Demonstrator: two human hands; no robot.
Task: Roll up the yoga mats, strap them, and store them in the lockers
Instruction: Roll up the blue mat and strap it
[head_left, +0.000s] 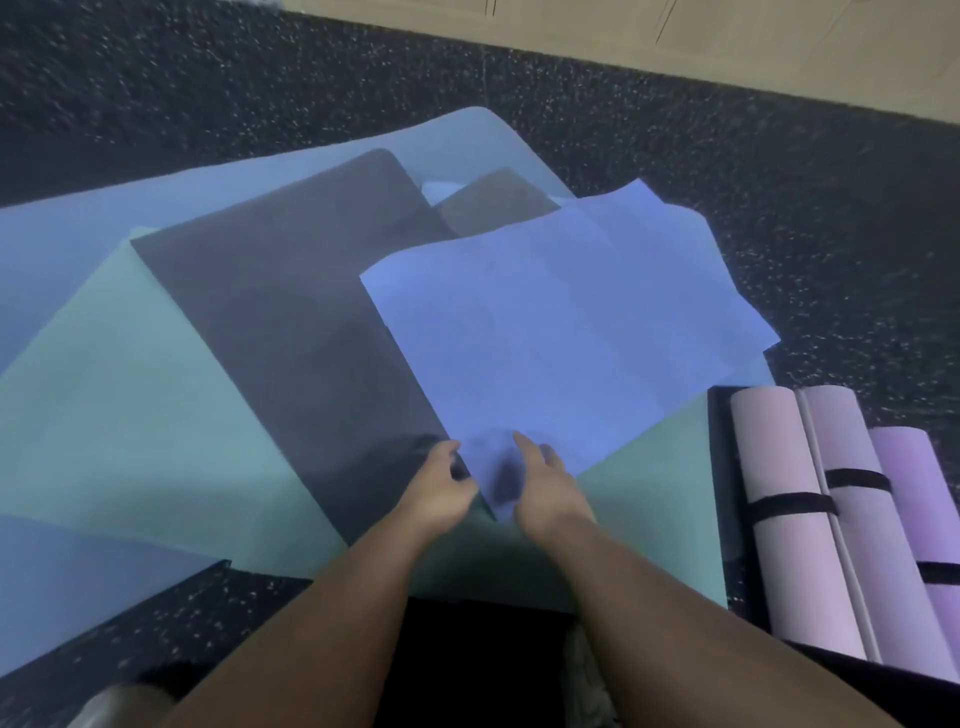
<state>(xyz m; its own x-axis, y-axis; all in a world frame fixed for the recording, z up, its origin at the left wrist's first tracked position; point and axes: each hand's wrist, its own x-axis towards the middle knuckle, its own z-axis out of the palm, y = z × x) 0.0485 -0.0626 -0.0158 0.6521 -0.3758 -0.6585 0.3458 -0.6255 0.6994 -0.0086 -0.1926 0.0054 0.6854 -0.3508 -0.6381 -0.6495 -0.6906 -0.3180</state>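
Note:
Several yoga mats lie flat and overlapping on the floor. On top is a blue-violet mat (561, 322), its far end rumpled, its near corner pointing at me. My left hand (441, 486) is at that corner's left edge, fingers curled onto the mat's edge. Beside it, my right hand (545, 480) lies over the corner with loosely spread fingers on the mat. Under it lie a dark grey mat (280, 312), a teal mat (124, 415) and a light blue mat (67, 239). Three rolled mats (800, 519), pink and purple, lie at the right, with black straps (789, 504) around them.
The floor (779, 182) is dark speckled rubber. A beige wall or locker base (675, 47) runs along the far side. Another blue mat (78, 571) lies at the near left. A brown mat (493, 200) shows under the far end of the pile.

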